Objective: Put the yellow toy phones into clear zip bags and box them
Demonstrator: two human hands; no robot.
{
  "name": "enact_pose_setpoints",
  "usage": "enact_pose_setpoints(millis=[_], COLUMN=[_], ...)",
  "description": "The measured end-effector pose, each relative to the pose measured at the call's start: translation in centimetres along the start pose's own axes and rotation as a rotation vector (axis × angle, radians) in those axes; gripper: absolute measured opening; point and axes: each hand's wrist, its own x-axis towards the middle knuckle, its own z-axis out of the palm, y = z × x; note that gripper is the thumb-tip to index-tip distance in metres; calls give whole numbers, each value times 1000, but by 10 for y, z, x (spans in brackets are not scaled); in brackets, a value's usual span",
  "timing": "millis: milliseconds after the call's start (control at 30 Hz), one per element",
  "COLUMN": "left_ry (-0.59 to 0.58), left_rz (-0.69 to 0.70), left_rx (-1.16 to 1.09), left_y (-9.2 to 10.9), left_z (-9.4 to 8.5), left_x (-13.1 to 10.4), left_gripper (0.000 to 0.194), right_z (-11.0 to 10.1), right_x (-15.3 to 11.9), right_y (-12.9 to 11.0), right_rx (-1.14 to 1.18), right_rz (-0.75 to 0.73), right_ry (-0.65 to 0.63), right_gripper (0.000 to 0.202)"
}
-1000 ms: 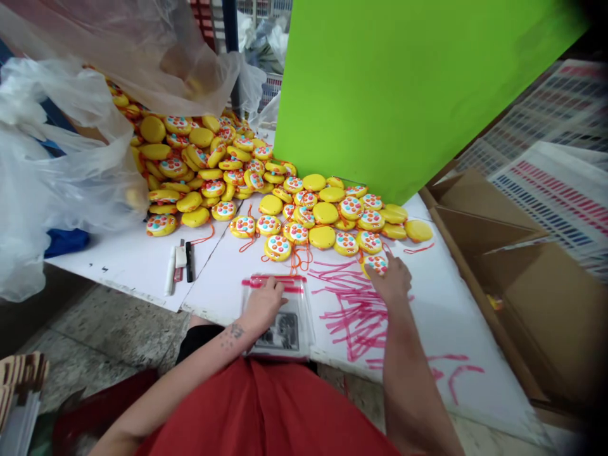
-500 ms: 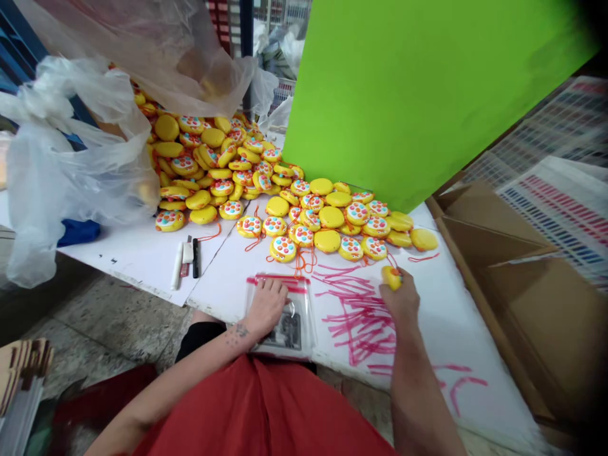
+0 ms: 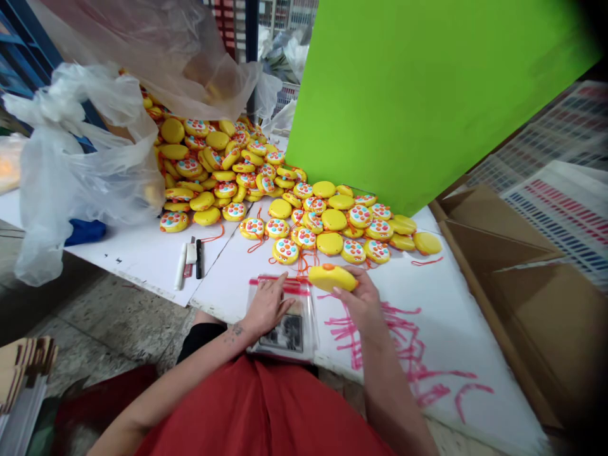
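My right hand (image 3: 365,299) grips a round yellow toy (image 3: 331,278) by its edge, raised over the table with its plain side showing. My left hand (image 3: 267,309) rests with fingers stretched out on a clear zip bag (image 3: 308,329) with a pink-red seal strip. A dark rectangular picture or device (image 3: 289,332) shows through the bag. Just beyond both hands lie several more yellow toys (image 3: 329,244), with dotted faces and orange cords, some face up and some face down.
A large heap of the same toys (image 3: 218,158) spills from a clear plastic sack (image 3: 90,183). White and black markers (image 3: 199,258) lie at left. A green panel (image 3: 403,95) stands behind. An open cardboard box (image 3: 532,304) is at right. Pink marker strokes (image 3: 408,335) cover the white tabletop.
My right hand has moved left with the yellow toy and turned it, bringing it near the bag. My left hand's fingers have lifted and spread a little.
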Motion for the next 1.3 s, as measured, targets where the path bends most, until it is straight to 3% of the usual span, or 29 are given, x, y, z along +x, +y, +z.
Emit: enact_pose_setpoints(millis=[100,267,467,600,700,767,900,1167,1300], left_ry=[-6,-30,140,233,211,185,119,-99,-117], left_rz=[26,132,138,143,144,126,106,9,-36], left_rx=[1,101,162,85,-1,-59,-173,-197,-61], left_y=[0,-1,-2,0,0,-1,-4,0,7], left_z=[-1,2,4,0,0,1,0,-17,-17], left_x=[0,0,-2,-2,0,1,4,19,22], left_gripper=[43,23,23,16,12,11,11,11,8], right_z=[17,34,46,46,39,33,30,47,56], right_x=[-2,5,2,5,7,6,-4,-24,-28], right_y=[10,32,46,42,36,33,33,43,38], right_rx=[37,-97,-340,-537,-710,-820,-867,-895,-833], right_rz=[48,87,50,-86,-136,-47,83,-57,-90], right_ry=[-112,-97,-258,-396,-222,-149,-240,-84,37], right_gripper=[46,41,37,31,36,38,33,40,42])
